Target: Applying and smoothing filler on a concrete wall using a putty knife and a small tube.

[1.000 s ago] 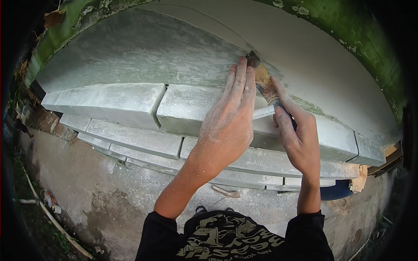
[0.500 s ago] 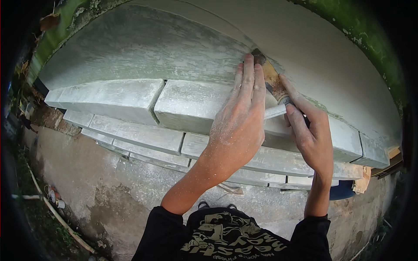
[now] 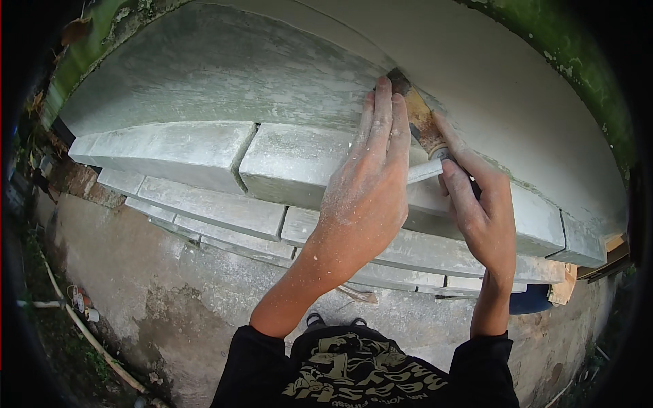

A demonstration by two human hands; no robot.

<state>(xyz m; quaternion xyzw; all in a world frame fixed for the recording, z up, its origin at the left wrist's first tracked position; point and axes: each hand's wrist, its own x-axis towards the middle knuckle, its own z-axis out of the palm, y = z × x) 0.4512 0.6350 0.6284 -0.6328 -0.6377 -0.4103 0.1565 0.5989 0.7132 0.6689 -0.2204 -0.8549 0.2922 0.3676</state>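
Got one putty knife [image 3: 420,117] in play, angled up against the grey wall [image 3: 224,75] just above the top ledge, with a stained yellowish blade and a dark tip. Gripping it by the handle with the right hand [image 3: 479,217], thumb bent over and index finger stretched along the blade's edge. Holding the left hand [image 3: 367,183] open and flat, back toward the camera, three straight fingers visible and fingertips right at the blade near the tip. Can't see the left palm. Dusty white on both hands. Also spotting one short whitish strip [image 3: 425,171] between the two hands, no clue what kind.

Below that, counting at least three stepped tiers of ledge, with two dark joints easy to spot in the top ledge [image 3: 163,149]. Blocked from seeing the middle of the tiers by the left hand and forearm, and most of the handle by the right hand.

Further out, looking down at a stained concrete floor [image 3: 224,299], one curved pale piece [image 3: 358,296], two shoes [image 3: 315,318] and a black printed shirt [image 3: 367,367]. Over left, seeing a long pole [image 3: 90,338] and two small containers [image 3: 81,300]. Over right, one blue object [image 3: 530,300] beside brown cardboard [image 3: 563,287].
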